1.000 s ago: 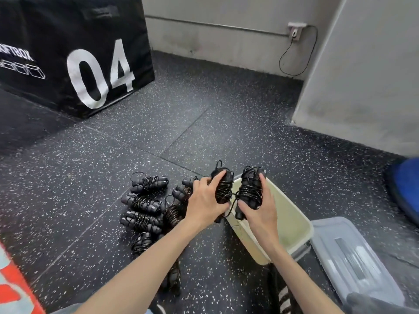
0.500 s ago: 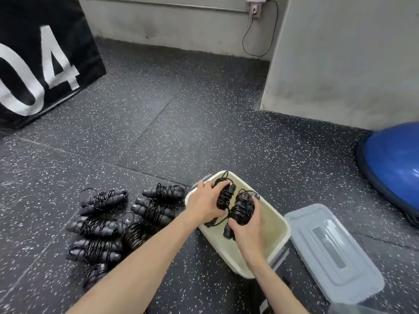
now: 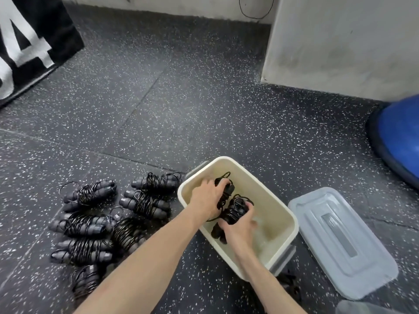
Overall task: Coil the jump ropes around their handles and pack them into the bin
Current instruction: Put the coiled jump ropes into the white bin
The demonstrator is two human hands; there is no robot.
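Cream plastic bin (image 3: 281, 214) is sitting on the speckled floor (image 3: 181, 109), and we're lowering two coiled jump ropes into it, one per hand. To do this well, we're thinking: set each bundle flat on the bottom, side by side along the bin's length, and let go w/o snagging a loose loop, else the coil could unwind. Left hand (image 3: 207, 199) is curled round the far bundle (image 3: 226, 189), fingers wrapped over its top. Right hand (image 3: 238, 225) is gripping the near bundle (image 3: 233, 210), fingers closed on the wound cord; both are below the rim, approx. at the bin floor, though contact is hard to tell. Other coiled ropes (image 3: 90, 223) are waiting in a pile just left of the bin. Grey lid (image 3: 340, 241) is lying off to the right.
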